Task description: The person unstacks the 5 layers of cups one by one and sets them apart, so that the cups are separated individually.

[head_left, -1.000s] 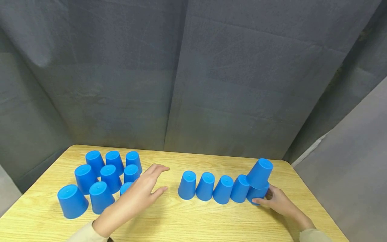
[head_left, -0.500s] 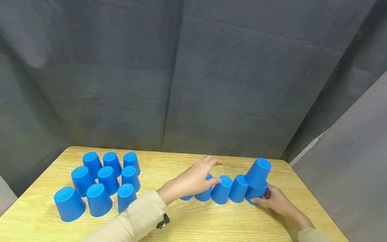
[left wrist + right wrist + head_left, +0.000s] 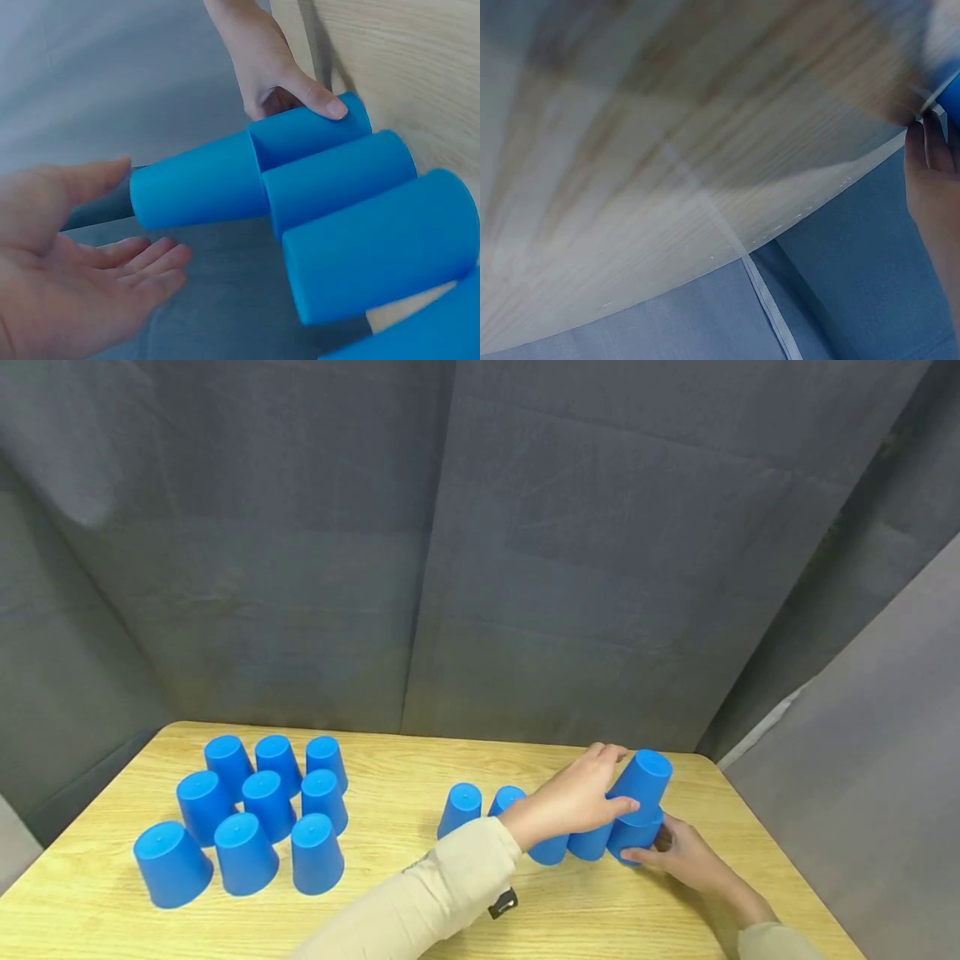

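A row of upside-down blue cups stands on the right of the table, with the left pair's nearest one (image 3: 459, 810) in plain view. One more upside-down cup (image 3: 647, 777) sits on top at the row's right end; in the left wrist view it straddles the bases of the two end cups. My left hand (image 3: 573, 797) is spread around this upper cup, thumb in front and fingers behind, with a gap showing between palm and cup in the left wrist view. My right hand (image 3: 690, 860) grips the end cup (image 3: 630, 842) below, its thumb across the front.
On the left of the wooden table (image 3: 390, 877) several more upside-down blue cups stand in a three-by-three block, the middle one (image 3: 268, 807) among them. A dark grey curtain (image 3: 525, 568) hangs behind the table's back edge. My left sleeve crosses the table's front.
My left hand has moved right from beside the left block, over the row, to the upper cup. My right hand stays on the end cup.
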`<state>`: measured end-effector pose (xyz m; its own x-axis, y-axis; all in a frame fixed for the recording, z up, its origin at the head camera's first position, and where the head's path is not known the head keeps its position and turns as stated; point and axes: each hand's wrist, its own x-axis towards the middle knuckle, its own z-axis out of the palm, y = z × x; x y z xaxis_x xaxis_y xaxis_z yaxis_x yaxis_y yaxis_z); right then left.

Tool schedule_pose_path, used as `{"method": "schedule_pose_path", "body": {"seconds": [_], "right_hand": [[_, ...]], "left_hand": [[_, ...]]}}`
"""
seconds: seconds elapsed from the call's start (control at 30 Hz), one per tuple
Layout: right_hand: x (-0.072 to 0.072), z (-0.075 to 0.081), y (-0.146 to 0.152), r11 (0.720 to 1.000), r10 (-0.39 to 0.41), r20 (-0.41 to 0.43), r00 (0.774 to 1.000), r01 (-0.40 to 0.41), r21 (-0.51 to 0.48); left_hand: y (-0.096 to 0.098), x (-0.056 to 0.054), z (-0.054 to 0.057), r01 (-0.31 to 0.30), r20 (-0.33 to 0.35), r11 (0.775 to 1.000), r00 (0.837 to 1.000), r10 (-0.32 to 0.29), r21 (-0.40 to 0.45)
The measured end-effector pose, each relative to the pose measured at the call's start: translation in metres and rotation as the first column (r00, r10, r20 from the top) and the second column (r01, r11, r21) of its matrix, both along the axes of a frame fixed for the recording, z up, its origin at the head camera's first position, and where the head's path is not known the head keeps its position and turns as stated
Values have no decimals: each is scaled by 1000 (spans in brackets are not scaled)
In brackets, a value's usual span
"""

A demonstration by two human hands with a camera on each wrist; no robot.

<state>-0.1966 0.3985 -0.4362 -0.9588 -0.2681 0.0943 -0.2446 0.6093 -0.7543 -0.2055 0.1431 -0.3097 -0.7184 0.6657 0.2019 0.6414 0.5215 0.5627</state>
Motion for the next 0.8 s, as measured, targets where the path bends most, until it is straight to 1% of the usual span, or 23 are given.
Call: {"method": "schedule_pose_path", "body": {"seconds": [0.07,0.17,0.4,0.6,0.8], "right_hand": [[0,-1,1,1000,2,1,1000,-2,1],[0,-1,1,1000,0,3,1000,0,4],[1,-3,0,1000,3,1,1000,-3,15],[2,0,-1,1000,2,8,1000,-2,9],[2,2,-1,1000,5,-2,1000,-5,11]], "left_hand": [[8,-3,-2,-22,2,1000,1000,22,-4],[19,-7,-4,-39,5,999,999,39,13],[38,-15,-11,-50,35,995,998,47,91],[42,-18,-14,-51,54,989,998,44,141],[37,-17,-9,-40,56,982,998,31,183]]}}
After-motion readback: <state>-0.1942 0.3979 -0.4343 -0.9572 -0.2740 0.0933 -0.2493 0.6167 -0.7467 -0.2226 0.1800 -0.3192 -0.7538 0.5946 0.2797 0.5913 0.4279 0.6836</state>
